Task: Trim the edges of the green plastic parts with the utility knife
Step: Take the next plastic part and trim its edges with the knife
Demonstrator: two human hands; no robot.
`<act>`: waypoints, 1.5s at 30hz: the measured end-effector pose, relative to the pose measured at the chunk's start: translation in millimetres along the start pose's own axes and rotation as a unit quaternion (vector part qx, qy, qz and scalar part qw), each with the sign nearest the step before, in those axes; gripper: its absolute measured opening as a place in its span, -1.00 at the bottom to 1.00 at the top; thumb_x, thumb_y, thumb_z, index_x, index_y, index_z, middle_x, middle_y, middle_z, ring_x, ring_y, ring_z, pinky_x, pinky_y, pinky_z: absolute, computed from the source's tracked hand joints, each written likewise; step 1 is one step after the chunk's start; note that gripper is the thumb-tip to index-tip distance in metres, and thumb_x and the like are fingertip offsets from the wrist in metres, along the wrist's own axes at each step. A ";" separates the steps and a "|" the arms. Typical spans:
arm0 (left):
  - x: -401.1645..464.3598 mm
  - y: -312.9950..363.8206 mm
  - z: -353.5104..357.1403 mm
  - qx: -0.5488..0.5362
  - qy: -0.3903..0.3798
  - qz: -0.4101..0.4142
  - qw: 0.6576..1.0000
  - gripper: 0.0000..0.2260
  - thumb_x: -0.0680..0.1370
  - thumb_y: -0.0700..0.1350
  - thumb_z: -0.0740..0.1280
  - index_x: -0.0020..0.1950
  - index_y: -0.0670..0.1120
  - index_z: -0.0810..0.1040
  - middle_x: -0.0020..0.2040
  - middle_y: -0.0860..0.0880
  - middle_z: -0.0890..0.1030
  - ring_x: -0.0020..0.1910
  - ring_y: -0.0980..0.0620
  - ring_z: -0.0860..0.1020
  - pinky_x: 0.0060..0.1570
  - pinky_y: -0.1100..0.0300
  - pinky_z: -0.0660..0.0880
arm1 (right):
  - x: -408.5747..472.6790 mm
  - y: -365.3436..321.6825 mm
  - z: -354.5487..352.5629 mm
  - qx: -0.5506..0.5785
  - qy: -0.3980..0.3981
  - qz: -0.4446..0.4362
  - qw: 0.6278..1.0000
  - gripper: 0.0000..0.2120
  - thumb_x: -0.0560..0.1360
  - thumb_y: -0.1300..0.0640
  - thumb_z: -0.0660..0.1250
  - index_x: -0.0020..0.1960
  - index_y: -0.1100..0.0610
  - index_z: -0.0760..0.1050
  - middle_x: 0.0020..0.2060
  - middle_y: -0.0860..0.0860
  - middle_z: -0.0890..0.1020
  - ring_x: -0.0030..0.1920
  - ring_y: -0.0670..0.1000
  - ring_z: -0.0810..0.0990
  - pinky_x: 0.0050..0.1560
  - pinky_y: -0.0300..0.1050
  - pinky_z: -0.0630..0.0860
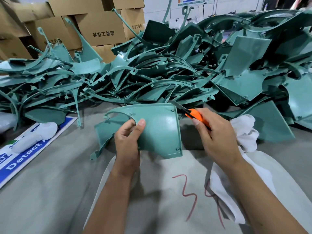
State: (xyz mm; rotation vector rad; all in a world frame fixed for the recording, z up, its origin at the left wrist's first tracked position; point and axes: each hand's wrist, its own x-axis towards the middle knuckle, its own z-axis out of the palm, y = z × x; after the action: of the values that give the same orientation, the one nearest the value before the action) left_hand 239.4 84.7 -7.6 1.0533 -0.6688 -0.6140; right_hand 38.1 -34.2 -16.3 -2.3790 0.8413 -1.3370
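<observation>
My left hand (pixel 128 141) grips a green plastic part (pixel 160 130) by its curved edge, above the tabletop (pixel 50 191). My right hand (pixel 214 134) grips an orange utility knife (pixel 192 114), its blade at the part's upper right corner.

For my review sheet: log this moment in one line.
left hand holds green part | right hand holds utility knife | blade at top-right corner

Both forearms are seen bare to the frame's lower edge; no sleeves, gloves, rings or watch are worn on the hands (pixel 128 139) or wrists.
</observation>
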 end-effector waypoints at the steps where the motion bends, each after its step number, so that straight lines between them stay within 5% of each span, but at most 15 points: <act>1: 0.7 0.5 -2.1 -0.001 -0.010 -0.005 1.000 -0.70 0.59 -0.15 0.40 -0.31 -0.08 0.42 -0.29 -0.13 0.47 -0.29 0.01 0.44 -0.25 0.18 0.43 | -0.6 0.8 1.4 -0.009 -0.004 -0.006 1.000 -0.82 0.73 0.07 0.24 0.27 0.04 0.55 0.02 -0.10 0.64 0.05 0.02 0.59 0.03 -0.04 0.49; 3: 2.5 2.5 -6.4 -0.006 -0.033 -0.021 0.999 -0.68 0.61 -0.20 0.36 -0.33 -0.08 0.41 -0.32 -0.04 0.50 -0.33 0.05 0.45 -0.29 0.23 0.44 | -1.3 1.7 4.1 -0.021 -0.008 -0.010 1.000 -0.79 0.72 0.01 0.22 0.29 -0.01 0.53 0.04 -0.11 0.65 0.06 0.00 0.58 0.02 -0.10 0.44; 6: 3.4 4.6 -10.0 -0.024 -0.043 -0.042 0.998 -0.77 0.58 -0.18 0.38 -0.20 -0.28 0.47 -0.17 -0.17 0.57 -0.19 -0.06 0.53 -0.17 0.15 0.50 | -2.2 3.8 6.3 -0.039 -0.005 -0.001 0.999 -0.79 0.72 -0.04 0.19 0.29 -0.07 0.50 0.05 -0.12 0.64 0.08 0.00 0.57 0.03 -0.08 0.46; 9: 4.3 1.8 -11.2 -0.031 -0.040 -0.039 0.998 -0.85 0.53 -0.14 0.41 -0.19 -0.19 0.57 -0.14 -0.16 0.64 -0.18 -0.06 0.60 -0.15 0.17 0.55 | -1.9 2.5 6.5 -0.045 -0.020 0.017 0.999 -0.77 0.71 -0.09 0.17 0.30 -0.10 0.50 0.06 -0.12 0.65 0.09 0.01 0.58 0.07 0.06 0.53; 12: 4.4 2.4 -8.0 -0.063 0.010 -0.036 0.997 -0.65 0.49 -0.08 0.41 -0.02 -0.40 0.50 -0.03 -0.24 0.60 -0.09 -0.09 0.58 -0.06 0.13 0.56 | -0.4 0.5 4.1 -0.036 -0.032 0.021 0.999 -0.76 0.68 -0.04 0.23 0.29 -0.06 0.55 0.07 -0.08 0.67 0.09 0.03 0.58 0.09 0.13 0.54; 14: 7.0 4.3 -7.4 -0.108 0.062 -0.047 0.991 -0.64 0.49 -0.08 0.40 0.10 -0.35 0.53 0.09 -0.28 0.58 0.00 -0.13 0.59 0.07 0.04 0.56 | -0.6 -0.4 2.5 -0.035 -0.045 0.021 0.998 -0.75 0.67 -0.01 0.25 0.29 -0.02 0.58 0.08 -0.05 0.68 0.10 0.07 0.59 0.13 0.19 0.53; 18: 9.8 7.9 -5.5 -0.143 0.125 -0.057 0.980 -0.93 0.61 -0.16 0.33 0.01 -0.15 0.57 0.16 -0.25 0.57 0.10 -0.18 0.54 0.31 -0.20 0.46 | 1.0 -3.7 -1.5 -0.046 -0.091 -0.001 0.995 -0.73 0.65 -0.01 0.27 0.26 0.02 0.63 0.07 -0.04 0.68 0.11 0.12 0.59 0.13 0.24 0.48; 23: 13.7 7.9 -4.8 -0.143 0.205 -0.061 0.966 -0.90 0.60 -0.18 0.38 -0.12 -0.07 0.60 0.05 -0.13 0.62 0.05 -0.13 0.58 0.33 -0.22 0.50 | 1.3 -7.7 -3.6 -0.073 -0.157 -0.022 0.985 -0.72 0.60 0.01 0.27 0.26 -0.13 0.62 0.12 -0.21 0.63 0.17 -0.03 0.51 0.19 0.20 0.33; 27: 12.4 5.2 -9.9 -0.093 0.124 -0.063 0.986 -0.91 0.57 -0.15 0.39 -0.10 -0.16 0.59 0.05 -0.19 0.61 0.00 -0.12 0.60 0.27 -0.14 0.52 | -0.1 -4.9 -2.8 -0.047 -0.095 -0.012 0.994 -0.76 0.64 0.02 0.26 0.24 -0.10 0.60 0.10 -0.17 0.64 0.15 -0.01 0.53 0.19 0.13 0.34; 32: 3.6 -2.6 -8.0 -0.041 -0.022 -0.065 0.997 -0.63 0.51 -0.10 0.41 0.13 -0.38 0.55 0.05 -0.26 0.63 -0.03 -0.13 0.63 0.01 0.10 0.59 | 0.8 -1.9 -2.7 -0.056 -0.007 0.023 0.998 -0.79 0.70 0.05 0.29 0.30 -0.04 0.58 0.09 -0.11 0.66 0.12 0.02 0.53 0.16 0.16 0.45; 36: 5.5 -2.3 -8.8 -0.051 0.013 -0.062 0.997 -0.61 0.53 -0.10 0.39 0.17 -0.40 0.51 0.10 -0.32 0.59 -0.01 -0.15 0.61 -0.01 0.12 0.59 | 0.2 -1.9 -2.6 -0.067 -0.030 0.022 0.997 -0.78 0.68 0.05 0.32 0.29 -0.03 0.61 0.09 -0.09 0.67 0.13 0.06 0.55 0.12 0.22 0.44; 40: 16.5 2.2 -13.0 -0.117 0.122 -0.062 0.984 -0.89 0.64 -0.12 0.30 0.00 -0.11 0.60 0.01 -0.08 0.68 0.00 -0.06 0.65 0.17 -0.03 0.60 | 2.2 -5.5 -3.9 -0.068 -0.100 0.004 0.993 -0.75 0.64 -0.03 0.27 0.25 -0.12 0.63 0.09 -0.17 0.66 0.14 0.00 0.52 0.12 0.15 0.33; 42: 18.2 3.8 -14.4 -0.131 0.149 -0.042 0.979 -0.85 0.64 -0.13 0.31 -0.11 -0.03 0.60 0.06 -0.07 0.62 0.07 -0.10 0.60 0.31 -0.16 0.48 | 1.9 -8.0 -2.0 -0.073 -0.139 -0.010 0.988 -0.76 0.63 0.00 0.29 0.24 -0.17 0.62 0.07 -0.22 0.63 0.13 -0.06 0.49 0.11 0.10 0.27; 45: 17.2 5.1 -16.4 -0.145 0.178 -0.027 0.973 -0.71 0.64 -0.12 0.34 -0.26 -0.01 0.70 -0.03 0.02 0.70 -0.02 -0.01 0.67 0.24 -0.11 0.58 | 1.1 -7.8 0.2 -0.075 -0.157 -0.025 0.984 -0.78 0.63 0.07 0.37 0.22 -0.17 0.63 0.01 -0.23 0.62 0.11 -0.11 0.46 0.12 0.06 0.25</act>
State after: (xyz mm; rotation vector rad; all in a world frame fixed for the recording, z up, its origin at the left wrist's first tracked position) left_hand 263.5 83.3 -5.1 0.8790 -0.2286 -0.5323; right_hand 41.4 -28.8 -11.7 -2.6474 0.8186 -0.9057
